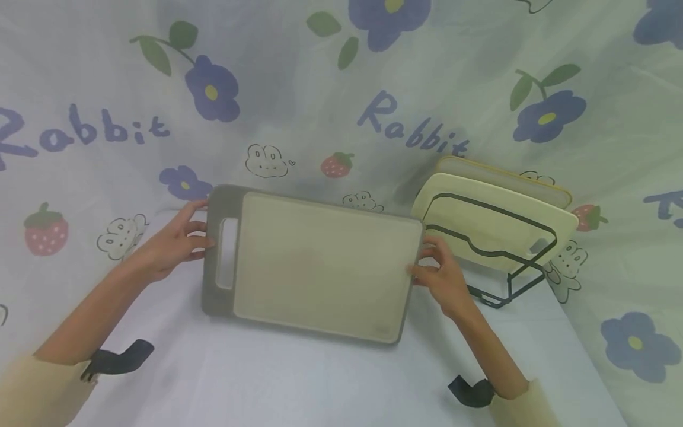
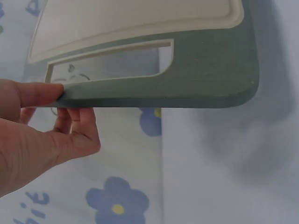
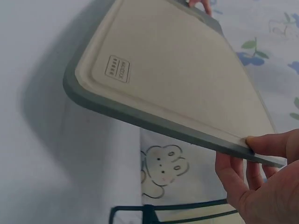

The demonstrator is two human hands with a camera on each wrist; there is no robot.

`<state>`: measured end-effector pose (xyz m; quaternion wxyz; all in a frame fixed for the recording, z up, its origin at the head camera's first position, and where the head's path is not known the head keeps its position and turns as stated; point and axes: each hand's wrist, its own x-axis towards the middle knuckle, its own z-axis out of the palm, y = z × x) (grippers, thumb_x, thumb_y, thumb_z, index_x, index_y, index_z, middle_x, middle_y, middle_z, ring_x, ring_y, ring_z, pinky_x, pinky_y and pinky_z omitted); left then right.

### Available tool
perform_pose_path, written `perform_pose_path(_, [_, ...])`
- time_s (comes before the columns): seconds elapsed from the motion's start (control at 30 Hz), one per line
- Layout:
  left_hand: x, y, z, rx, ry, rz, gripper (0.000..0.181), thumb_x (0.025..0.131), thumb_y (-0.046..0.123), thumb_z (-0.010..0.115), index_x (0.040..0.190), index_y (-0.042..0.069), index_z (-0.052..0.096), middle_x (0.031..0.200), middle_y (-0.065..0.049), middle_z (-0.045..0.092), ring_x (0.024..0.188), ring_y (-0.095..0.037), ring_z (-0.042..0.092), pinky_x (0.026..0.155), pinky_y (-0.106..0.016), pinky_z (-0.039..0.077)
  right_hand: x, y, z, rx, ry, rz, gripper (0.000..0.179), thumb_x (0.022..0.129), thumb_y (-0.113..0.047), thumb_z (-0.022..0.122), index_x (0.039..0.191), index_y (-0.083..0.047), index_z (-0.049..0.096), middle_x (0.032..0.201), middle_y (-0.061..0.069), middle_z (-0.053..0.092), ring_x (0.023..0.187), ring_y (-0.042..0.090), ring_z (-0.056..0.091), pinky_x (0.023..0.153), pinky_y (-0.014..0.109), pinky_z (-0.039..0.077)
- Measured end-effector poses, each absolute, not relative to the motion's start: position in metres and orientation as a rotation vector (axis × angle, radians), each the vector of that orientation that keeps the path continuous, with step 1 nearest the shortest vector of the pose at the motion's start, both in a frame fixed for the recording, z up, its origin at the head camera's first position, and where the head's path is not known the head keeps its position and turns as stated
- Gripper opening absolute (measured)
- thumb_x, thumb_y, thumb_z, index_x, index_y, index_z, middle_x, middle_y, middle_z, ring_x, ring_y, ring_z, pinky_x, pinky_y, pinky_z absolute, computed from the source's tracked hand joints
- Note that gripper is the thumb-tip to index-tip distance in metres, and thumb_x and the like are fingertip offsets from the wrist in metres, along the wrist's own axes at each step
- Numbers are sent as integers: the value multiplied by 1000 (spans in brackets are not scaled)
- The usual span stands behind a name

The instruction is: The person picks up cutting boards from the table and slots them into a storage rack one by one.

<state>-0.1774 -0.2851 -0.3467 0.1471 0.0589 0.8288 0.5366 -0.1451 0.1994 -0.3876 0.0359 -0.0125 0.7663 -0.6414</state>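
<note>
A cutting board (image 1: 325, 267) with a beige face and a grey-green rim is held up between both hands, tilted, its slotted handle end to the left. My left hand (image 1: 178, 240) pinches the handle-end edge, thumb on the face beside the slot and fingers behind. At the opposite short edge, my right hand (image 1: 440, 276) grips with its thumb on the beige face and fingers underneath. In the right wrist view a small printed label (image 3: 117, 69) shows near one corner of the board. The board's shadow falls on the white surface beneath it.
To the right stands a dark wire rack (image 1: 509, 287) holding a cream cutting board (image 1: 480, 219) and, behind it, a board with a yellow edge (image 1: 507, 178). The white tabletop (image 1: 299, 385) meets a cloth backdrop (image 1: 299, 107) printed with flowers, rabbits and strawberries.
</note>
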Motion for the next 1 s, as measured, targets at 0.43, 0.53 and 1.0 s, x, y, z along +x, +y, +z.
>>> perform_pose_path(0.43, [-161,-240,-312,569,2534,1652,72,97,-7,52,155,16,15,126,-24,47,106,-14,59,85,-20,53,-113,248,-345,-420,2528,-2131,57,88,16,63,139,-6,48,111,12,55,78,18,67,75,28,59])
perform_pose_path(0.53, [-157,-226,-306,621,2628,1595,73,97,-7,52,155,17,16,126,-21,49,109,-20,56,84,-17,52,-106,259,-335,-463,2595,-2138,59,87,19,61,139,-4,48,111,11,56,81,18,64,75,26,59])
perform_pose_path(1.0, [-166,-172,-275,874,2635,1649,75,93,-13,54,153,18,22,118,-17,56,105,-31,60,86,-22,53,-85,307,-301,-819,2372,-2586,67,78,36,52,140,12,45,122,19,56,97,24,58,77,20,55])
